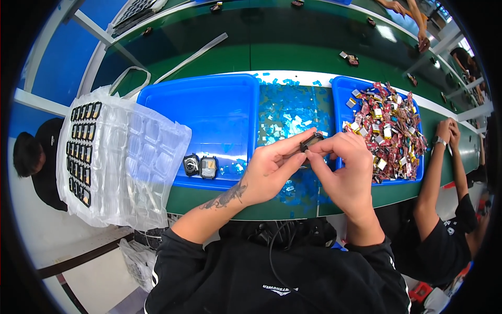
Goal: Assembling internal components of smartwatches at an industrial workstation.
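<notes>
In front of my chest, my left hand [272,170] grips a small black watch case [312,140] between thumb and fingers, tilted on edge. My right hand [345,167] has its thumb and forefinger pinched on the near edge of the same case. The fingertips partly hide it, and any small part between them is too small to make out. Two similar watch cases, one showing a round part [191,165] and one with a pale square inside [208,167], lie in the near right corner of the blue tray [198,86] to the left.
Blue and white film scraps [293,118] litter the green mat. A blue bin [340,83] at right is heaped with red circuit boards with batteries [384,131]. At left, clear plastic trays [151,131] hold rows of black cases [82,128]. A co-worker's hands [447,131] are at far right.
</notes>
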{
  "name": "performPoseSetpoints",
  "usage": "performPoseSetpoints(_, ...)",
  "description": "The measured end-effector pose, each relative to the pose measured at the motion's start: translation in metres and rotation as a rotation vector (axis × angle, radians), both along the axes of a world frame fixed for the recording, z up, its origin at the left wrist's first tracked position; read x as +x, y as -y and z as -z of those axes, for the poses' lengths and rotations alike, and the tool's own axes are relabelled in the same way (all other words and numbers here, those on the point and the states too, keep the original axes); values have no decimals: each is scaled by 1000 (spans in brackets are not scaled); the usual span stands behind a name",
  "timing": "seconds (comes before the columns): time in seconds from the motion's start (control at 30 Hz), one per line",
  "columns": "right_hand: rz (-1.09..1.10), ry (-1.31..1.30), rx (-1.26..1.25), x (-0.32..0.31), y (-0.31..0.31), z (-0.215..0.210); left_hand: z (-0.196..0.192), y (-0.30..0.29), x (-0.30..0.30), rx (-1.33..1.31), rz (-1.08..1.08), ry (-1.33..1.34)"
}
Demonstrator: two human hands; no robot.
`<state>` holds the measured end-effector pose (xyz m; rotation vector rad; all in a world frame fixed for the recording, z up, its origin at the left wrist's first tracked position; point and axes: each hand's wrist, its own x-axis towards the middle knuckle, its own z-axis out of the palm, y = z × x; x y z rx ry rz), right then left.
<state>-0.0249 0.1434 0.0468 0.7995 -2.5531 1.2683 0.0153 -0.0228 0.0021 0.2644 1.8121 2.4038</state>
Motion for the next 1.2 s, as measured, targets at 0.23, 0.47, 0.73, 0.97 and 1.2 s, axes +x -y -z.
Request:
performPoseSetpoints(0.23, 50, -142, -74, 3, 1, 0, -7, -2, 1, 5, 38, -38)
performPoseSetpoints(0.47, 4, 269, -464, 6, -8, 12, -12, -6, 1, 202, -79, 42)
performPoseSetpoints(0.73, -20, 552, -547, 18, -19, 17, -4, -5, 1, 72, -121, -78)
performPoseSetpoints(0.97, -73, 593, -652, 21, -24, 19, -12, 0, -3, -701, -246, -641)
performPoseSetpoints(1.2, -64, 491, -389, 18, -19, 14, 0, 2, -8, -801, -289, -824)
